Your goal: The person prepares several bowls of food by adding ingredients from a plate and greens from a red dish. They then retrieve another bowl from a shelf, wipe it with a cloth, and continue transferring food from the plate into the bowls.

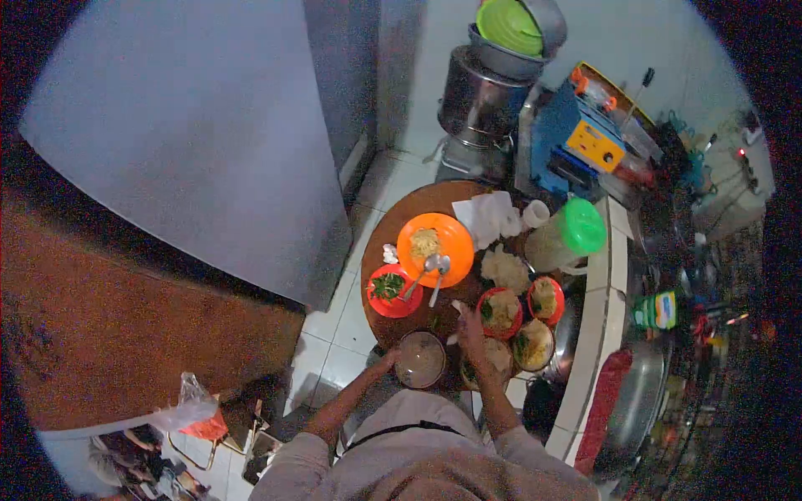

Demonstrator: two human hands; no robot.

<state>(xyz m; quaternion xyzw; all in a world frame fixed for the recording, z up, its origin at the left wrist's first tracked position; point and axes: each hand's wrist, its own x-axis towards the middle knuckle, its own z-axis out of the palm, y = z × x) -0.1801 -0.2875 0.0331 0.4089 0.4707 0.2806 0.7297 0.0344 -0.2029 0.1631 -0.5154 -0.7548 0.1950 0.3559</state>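
Note:
At the near edge of the round brown table (380, 242), my left hand (387, 361) grips the rim of a round bowl (420, 361). The bowl looks greyish inside and its contents are hard to make out. My right hand (470, 334) is just right of it, fingers closed around a small white thing (459, 309) too blurred to name. Ahead of my hands stand an orange plate (455, 231) with pale crumbly food and two spoons (436, 271), and a red plate (404, 311) of chopped greens (387, 287). Several filled bowls, including a red one (501, 312), cluster beside my right forearm.
A green-lidded pitcher (582, 226), white paper sheets (484, 219) and a white cup (535, 214) are at the table's far right. A tiled ledge (597, 334) runs along the right. A blue machine (576, 125) and a metal pot (484, 96) stand beyond.

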